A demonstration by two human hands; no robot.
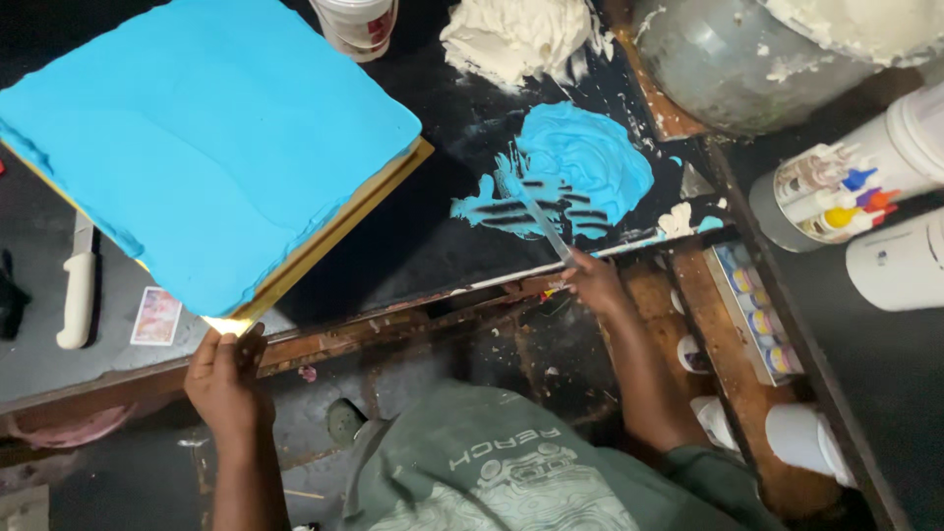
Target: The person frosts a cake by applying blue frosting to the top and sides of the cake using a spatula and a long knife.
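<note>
A large square cake (197, 138) coated in bright blue frosting sits on a gold board (344, 221) over the black worktop. My left hand (224, 379) grips the near corner of that board. My right hand (595, 280) holds a thin metal spatula (536, 211) whose blade reaches up into a smeared mound of blue frosting (580, 167) on the worktop. A pile of white frosting (516, 37) lies behind the blue mound.
A white-handled knife (77, 290) and a small card (155, 317) lie at the left. A metal bowl (728, 69) with white frosting stands at the back right, beside a tub of colour bottles (831, 197) and white containers (900, 261). Small jars (757, 310) line a wooden shelf.
</note>
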